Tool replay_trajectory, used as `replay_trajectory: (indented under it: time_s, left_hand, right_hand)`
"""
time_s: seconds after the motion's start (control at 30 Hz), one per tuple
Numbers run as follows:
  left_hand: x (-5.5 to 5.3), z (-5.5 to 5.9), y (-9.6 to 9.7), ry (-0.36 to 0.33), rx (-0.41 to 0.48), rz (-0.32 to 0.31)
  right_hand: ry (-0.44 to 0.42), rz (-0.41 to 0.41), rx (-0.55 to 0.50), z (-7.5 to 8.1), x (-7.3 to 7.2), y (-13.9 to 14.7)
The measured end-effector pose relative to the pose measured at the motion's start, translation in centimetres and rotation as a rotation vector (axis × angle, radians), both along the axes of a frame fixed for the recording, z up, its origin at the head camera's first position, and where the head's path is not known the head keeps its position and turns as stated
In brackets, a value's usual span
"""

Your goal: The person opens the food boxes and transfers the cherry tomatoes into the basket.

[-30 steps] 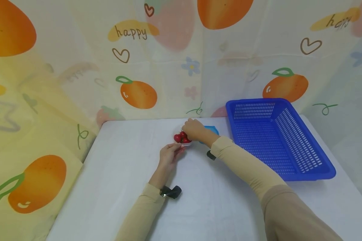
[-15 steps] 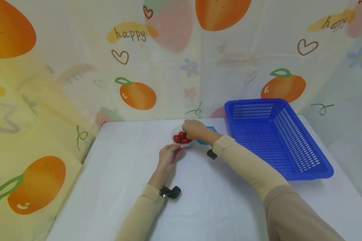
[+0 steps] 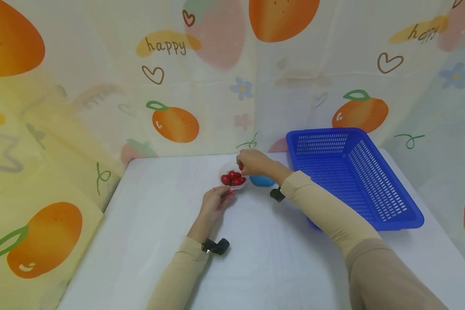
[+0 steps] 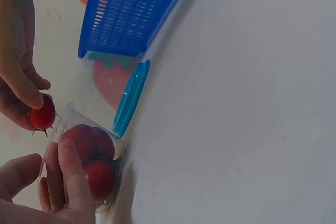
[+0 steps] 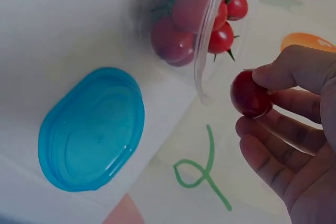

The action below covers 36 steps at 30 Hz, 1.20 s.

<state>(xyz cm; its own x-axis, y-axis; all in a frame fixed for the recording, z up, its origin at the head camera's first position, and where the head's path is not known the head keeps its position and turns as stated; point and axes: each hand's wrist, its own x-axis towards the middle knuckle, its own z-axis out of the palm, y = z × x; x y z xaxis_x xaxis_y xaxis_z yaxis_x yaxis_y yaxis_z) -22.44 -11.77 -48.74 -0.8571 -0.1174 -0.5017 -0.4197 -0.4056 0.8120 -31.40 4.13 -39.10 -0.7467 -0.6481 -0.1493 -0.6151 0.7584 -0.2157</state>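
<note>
In the head view, my left hand (image 3: 215, 206) holds the near side of a clear plastic container (image 4: 116, 163), its fingers (image 4: 72, 174) against the outer wall. Several red cherry tomatoes (image 5: 176, 30) with green stems lie inside. My right hand (image 3: 255, 162) is above the container's far right rim. Between its thumb and fingers it pinches one cherry tomato (image 5: 250, 93), held just outside the mouth of the container in the right wrist view. A translucent blue lid (image 5: 94, 129) lies on the table to the right of the container, partly under my right forearm in the head view.
A large blue plastic basket (image 3: 401, 185) with slotted sides stands at the right of the white-covered table (image 3: 162, 206). Behind the table hangs a curtain (image 3: 213, 103) printed with fruit. My right sleeve (image 3: 329, 202) crosses over the basket's near left side in the head view.
My right hand has risen a little from the container, and a cherry tomato shows in its fingers. More of the tomatoes inside and of the blue lid have come into sight. My left hand stays at the container.
</note>
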Motion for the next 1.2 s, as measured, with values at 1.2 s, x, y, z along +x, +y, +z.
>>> replay_trajectory:
  time_s: [1.2]
  left_hand:
    - [0.4, -0.5, -0.2, 0.077, 0.021, 0.000]
  right_hand:
    - [0.038, -0.223, -0.198, 3.8, -3.9, 11.6]
